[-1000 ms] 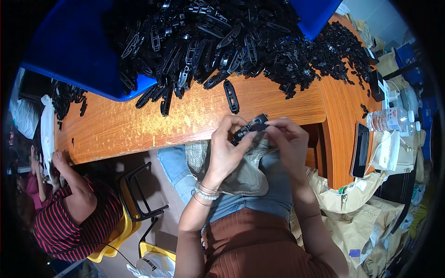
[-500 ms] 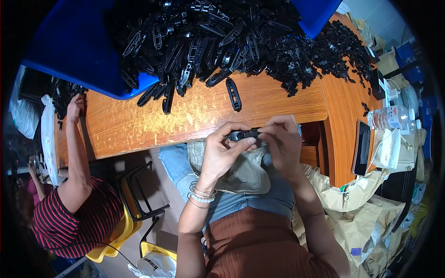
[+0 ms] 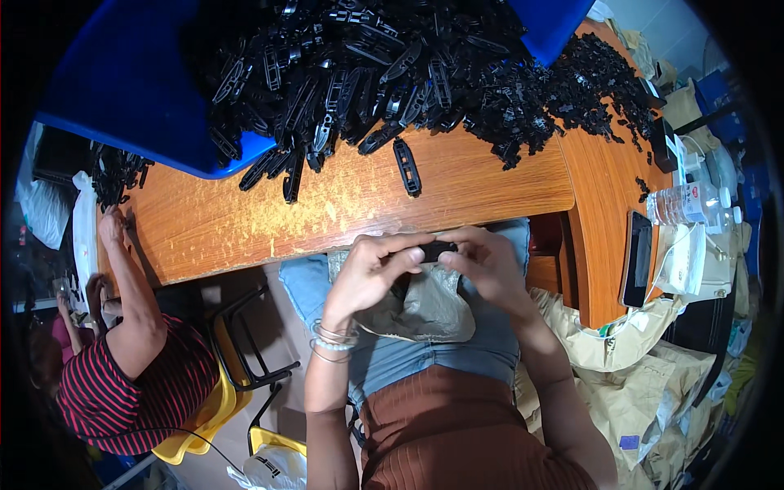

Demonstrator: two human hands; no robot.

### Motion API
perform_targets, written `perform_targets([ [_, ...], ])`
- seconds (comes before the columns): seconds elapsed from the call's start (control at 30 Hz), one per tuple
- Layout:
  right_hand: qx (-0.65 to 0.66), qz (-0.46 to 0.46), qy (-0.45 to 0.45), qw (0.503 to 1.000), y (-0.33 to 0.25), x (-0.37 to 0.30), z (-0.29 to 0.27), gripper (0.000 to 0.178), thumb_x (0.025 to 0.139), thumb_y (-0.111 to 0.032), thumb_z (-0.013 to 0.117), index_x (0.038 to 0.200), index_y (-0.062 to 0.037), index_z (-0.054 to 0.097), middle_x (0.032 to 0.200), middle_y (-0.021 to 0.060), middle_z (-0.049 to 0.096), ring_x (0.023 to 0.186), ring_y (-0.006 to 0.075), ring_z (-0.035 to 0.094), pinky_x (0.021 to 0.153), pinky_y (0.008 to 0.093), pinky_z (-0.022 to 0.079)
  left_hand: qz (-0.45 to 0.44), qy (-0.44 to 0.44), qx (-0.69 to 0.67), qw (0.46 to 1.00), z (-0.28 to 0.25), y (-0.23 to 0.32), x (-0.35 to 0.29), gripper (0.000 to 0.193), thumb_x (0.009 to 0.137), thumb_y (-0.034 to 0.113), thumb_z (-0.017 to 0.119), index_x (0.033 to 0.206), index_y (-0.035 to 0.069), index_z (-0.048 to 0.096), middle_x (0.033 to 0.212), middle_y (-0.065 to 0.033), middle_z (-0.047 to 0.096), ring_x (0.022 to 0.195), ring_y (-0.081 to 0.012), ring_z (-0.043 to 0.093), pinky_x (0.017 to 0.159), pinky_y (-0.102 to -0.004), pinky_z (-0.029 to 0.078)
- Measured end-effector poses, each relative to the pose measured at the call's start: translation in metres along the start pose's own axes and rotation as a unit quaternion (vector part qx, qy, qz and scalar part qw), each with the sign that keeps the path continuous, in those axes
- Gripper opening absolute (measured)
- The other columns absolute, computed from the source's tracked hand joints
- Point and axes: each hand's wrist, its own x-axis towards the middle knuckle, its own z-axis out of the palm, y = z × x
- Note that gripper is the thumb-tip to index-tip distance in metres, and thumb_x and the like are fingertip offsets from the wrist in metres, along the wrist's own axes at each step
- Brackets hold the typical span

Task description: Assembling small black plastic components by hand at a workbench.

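Between my two hands is a small elongated black plastic part [image 3: 437, 251], held just past the table's near edge, above my lap. My left hand [image 3: 371, 273], with bracelets at the wrist, pinches one end between thumb and fingers. The thumb and fingers of my right hand [image 3: 490, 265] close on the other end; both hands cover much of the part. A single long black slotted part [image 3: 406, 167] lies on the wooden table [image 3: 327, 220] ahead of my hands. Beyond it rises a large heap of similar long black parts [image 3: 335, 98].
A blue bin [image 3: 122, 114] lies tipped at the far left, long parts spilling out. Small black pieces [image 3: 572, 98] spread at the far right. A phone [image 3: 637, 260] and plastic bottles [image 3: 690, 204] sit right. A grey-beige cloth [image 3: 433, 306] covers my lap. Another person [image 3: 135, 380] sits left.
My hands have drawn closer together around the black part, and the right hand has come down onto its end. The person at left has lowered their hand from the parts beside them.
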Motion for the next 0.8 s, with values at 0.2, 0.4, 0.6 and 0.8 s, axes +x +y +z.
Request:
perform_targets([
  [0.2, -0.094, -0.090, -0.039, 0.991, -0.011, 0.007, -0.014, 0.013, 0.082, 0.002, 0.057, 0.090, -0.0009, 0.067, 0.081, 0.0084, 0.064, 0.079, 0.0165, 0.063, 0.068, 0.0266, 0.047, 0.107, 0.185, 0.282, 0.935, -0.007, 0.003, 0.040, 0.030, 0.081, 0.002, 0.059, 0.112, 0.001, 0.059, 0.105, -0.0182, 0.060, 0.082, -0.0263, 0.064, 0.067, -0.0338, 0.053],
  [0.4, -0.507, -0.254, 0.284, 0.773, -0.007, 0.060, -0.072, 0.015, 0.082, -0.001, 0.059, 0.096, 0.0017, 0.063, 0.089, 0.0146, 0.060, 0.084, 0.0297, 0.058, 0.075, 0.0333, 0.046, 0.198, 0.172, 0.454, 0.852, 0.003, -0.001, 0.069, 0.033, 0.067, -0.004, 0.063, 0.099, 0.004, 0.057, 0.124, -0.0239, 0.045, 0.103, -0.0363, 0.053, 0.075, -0.0386, 0.052],
  [0.6, -0.427, -0.256, 0.191, 0.846, -0.007, 0.053, -0.041, 0.018, 0.076, 0.002, 0.064, 0.094, 0.0029, 0.062, 0.088, 0.0147, 0.058, 0.084, 0.0302, 0.056, 0.073, 0.0360, 0.046, 0.197, 0.222, 0.320, 0.900, 0.002, -0.013, 0.054, 0.031, 0.069, -0.008, 0.061, 0.098, 0.001, 0.054, 0.113, -0.0208, 0.052, 0.094, -0.0345, 0.058, 0.075, -0.0371, 0.051],
  [0.8, -0.464, -0.286, 0.148, 0.825, -0.012, 0.064, -0.032, 0.012, 0.075, 0.003, 0.064, 0.087, 0.0026, 0.062, 0.085, 0.0141, 0.056, 0.081, 0.0289, 0.056, 0.071, 0.0361, 0.046, 0.075, 0.300, 0.056, 0.949, 0.012, -0.023, 0.039, 0.023, 0.079, -0.009, 0.058, 0.100, -0.001, 0.054, 0.085, -0.0115, 0.063, 0.076, -0.0159, 0.066, 0.060, -0.0261, 0.052],
])
